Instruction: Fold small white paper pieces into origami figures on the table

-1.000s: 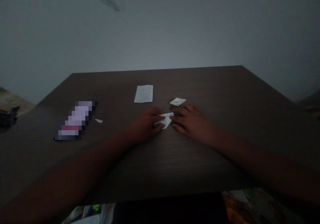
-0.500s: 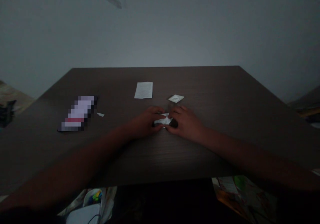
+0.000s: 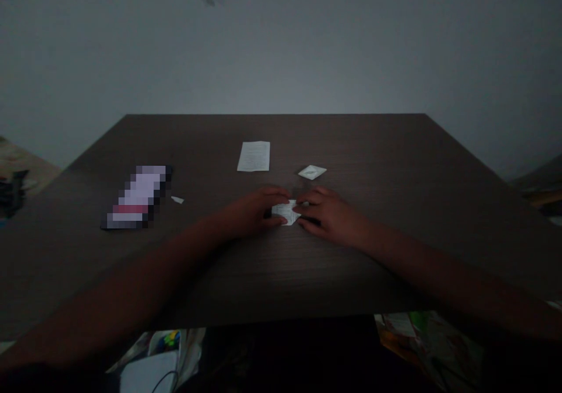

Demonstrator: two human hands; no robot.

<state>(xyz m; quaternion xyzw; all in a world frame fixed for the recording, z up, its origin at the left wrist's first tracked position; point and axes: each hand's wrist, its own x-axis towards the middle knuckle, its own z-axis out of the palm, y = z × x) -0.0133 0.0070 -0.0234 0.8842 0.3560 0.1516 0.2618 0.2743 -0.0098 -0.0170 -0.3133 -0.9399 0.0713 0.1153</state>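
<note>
A small folded sheet of printed paper (image 3: 284, 212) lies on the dark wooden table (image 3: 263, 276) between my two hands. My left hand (image 3: 259, 210) holds its left side, thumb at the near edge and fingers at the far edge. On the right side, my right hand (image 3: 331, 214) presses its fingertips onto the paper, where a pointed fold shows. Just beyond my right hand rests a diamond-shaped folded paper (image 3: 312, 172). Farther back, a flat rectangular printed sheet (image 3: 254, 156) lies to the left of the diamond.
A phone (image 3: 138, 197) with a blurred-out screen lies at the left of the table. Beside it is a small paper scrap (image 3: 177, 200). A pale wall (image 3: 281, 41) stands behind the table. Below the front edge are a white box (image 3: 149, 372) and assorted items.
My right hand's thumb and fingers have shifted on the paper, and its right end now shows a pointed fold. My left hand stays at the left side. The view has moved slightly.
</note>
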